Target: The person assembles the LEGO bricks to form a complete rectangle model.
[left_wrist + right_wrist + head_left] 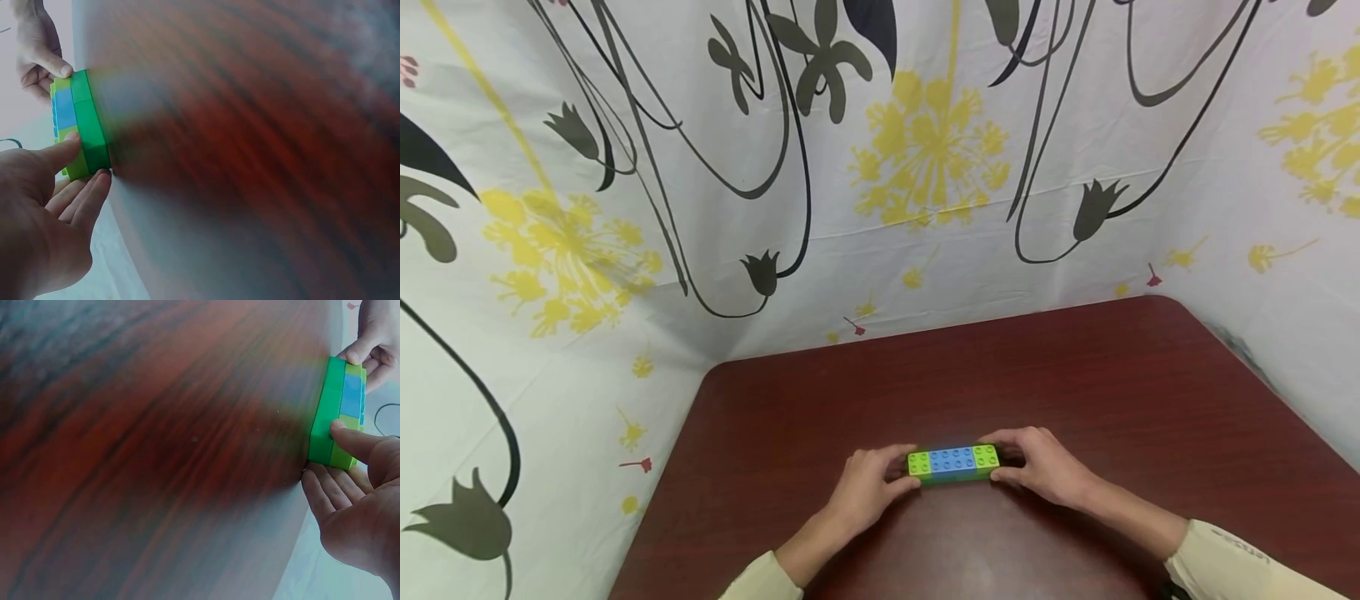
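I have a short stack of toy bricks lying on the dark red table, close to my edge of it and well apart from the patterned cloth that walls in the back and sides. The stack is a long dark green base with a lime, a blue and a lime brick pressed on top in a row. My left hand pinches its left end, thumb on the near face and fingers curled round the far side, and my right hand does the same at the right end, so both hands are closed lightly on the bricks rather than spread flat. From the left wrist view my thumb lies on the lime end brick, not on the base. That is where I judge the risk to be: if I lift or twist by the ends, the top bricks could pop off the base, or the row could hinge open at a seam. Squeezing the two ends unevenly could also skate the whole thing across the smooth wood.
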The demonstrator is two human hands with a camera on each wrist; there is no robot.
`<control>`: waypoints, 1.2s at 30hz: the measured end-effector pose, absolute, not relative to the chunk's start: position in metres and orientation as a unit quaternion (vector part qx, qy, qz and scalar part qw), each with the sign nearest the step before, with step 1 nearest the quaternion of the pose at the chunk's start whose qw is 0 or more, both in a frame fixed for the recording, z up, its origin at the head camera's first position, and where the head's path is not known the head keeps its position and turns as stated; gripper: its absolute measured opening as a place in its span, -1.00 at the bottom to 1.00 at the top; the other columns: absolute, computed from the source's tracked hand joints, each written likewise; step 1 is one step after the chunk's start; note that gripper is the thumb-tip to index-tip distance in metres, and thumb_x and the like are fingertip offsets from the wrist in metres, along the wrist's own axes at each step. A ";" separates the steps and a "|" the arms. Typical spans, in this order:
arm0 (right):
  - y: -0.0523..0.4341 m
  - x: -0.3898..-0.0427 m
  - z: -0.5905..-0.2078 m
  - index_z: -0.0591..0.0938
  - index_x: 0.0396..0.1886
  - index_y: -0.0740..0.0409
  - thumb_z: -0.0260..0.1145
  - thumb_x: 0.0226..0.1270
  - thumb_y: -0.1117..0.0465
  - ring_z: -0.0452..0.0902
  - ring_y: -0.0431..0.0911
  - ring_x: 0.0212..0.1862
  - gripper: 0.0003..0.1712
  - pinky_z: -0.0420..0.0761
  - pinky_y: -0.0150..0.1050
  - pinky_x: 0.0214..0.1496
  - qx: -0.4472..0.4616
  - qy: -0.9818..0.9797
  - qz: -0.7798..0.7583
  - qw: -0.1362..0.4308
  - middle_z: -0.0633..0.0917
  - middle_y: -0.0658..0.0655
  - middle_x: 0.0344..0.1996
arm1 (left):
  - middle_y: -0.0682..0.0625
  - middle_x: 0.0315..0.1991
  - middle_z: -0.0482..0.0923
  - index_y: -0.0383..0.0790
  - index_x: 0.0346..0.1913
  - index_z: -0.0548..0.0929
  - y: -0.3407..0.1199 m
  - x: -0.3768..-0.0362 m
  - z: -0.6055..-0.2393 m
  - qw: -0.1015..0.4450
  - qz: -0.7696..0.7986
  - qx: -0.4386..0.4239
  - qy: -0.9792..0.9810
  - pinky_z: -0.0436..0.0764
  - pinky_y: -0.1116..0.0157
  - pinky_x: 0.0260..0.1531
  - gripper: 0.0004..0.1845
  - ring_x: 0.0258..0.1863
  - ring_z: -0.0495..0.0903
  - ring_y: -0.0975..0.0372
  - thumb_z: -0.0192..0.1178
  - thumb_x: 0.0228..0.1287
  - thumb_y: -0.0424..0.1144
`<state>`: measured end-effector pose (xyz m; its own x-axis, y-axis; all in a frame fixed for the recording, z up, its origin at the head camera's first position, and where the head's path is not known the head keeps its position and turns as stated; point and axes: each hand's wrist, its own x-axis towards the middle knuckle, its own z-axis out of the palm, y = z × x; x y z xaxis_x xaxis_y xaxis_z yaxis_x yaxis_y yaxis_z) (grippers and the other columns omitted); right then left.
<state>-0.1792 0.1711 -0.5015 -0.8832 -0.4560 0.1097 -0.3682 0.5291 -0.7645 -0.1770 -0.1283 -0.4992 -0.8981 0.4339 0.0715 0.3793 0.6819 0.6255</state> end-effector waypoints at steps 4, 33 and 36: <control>0.170 -0.180 -0.502 0.65 0.09 0.13 0.53 0.14 0.27 0.68 -0.06 0.00 -0.52 0.68 -0.21 -0.05 -0.232 0.871 -0.430 0.045 0.74 0.05 -0.08 | 0.03 -0.03 0.72 -0.11 0.20 0.64 -0.129 -0.177 -0.500 0.032 0.336 0.223 0.914 0.64 0.46 -0.21 -0.50 -0.15 0.70 0.36 0.41 0.21 -0.08; 0.165 -0.211 -0.493 0.70 0.06 0.24 0.48 0.24 0.15 0.72 -0.03 -0.10 -0.57 0.70 -0.16 -0.11 -0.144 0.882 -0.449 0.006 0.75 0.20 -0.08 | 0.04 -0.04 0.73 -0.18 0.22 0.64 -0.129 -0.213 -0.498 0.000 0.372 0.173 0.912 0.62 0.39 -0.31 -0.56 -0.19 0.70 0.38 0.24 0.39 -0.03; 0.164 -0.214 -0.492 0.72 0.05 0.23 0.47 0.25 0.12 0.70 -0.02 -0.07 -0.58 0.68 -0.12 -0.11 -0.139 0.892 -0.429 0.002 0.74 0.22 -0.06 | 0.03 -0.09 0.74 -0.20 0.21 0.65 -0.129 -0.215 -0.499 0.005 0.384 0.169 0.908 0.59 0.42 -0.41 -0.56 -0.33 0.70 0.40 0.25 0.38 -0.05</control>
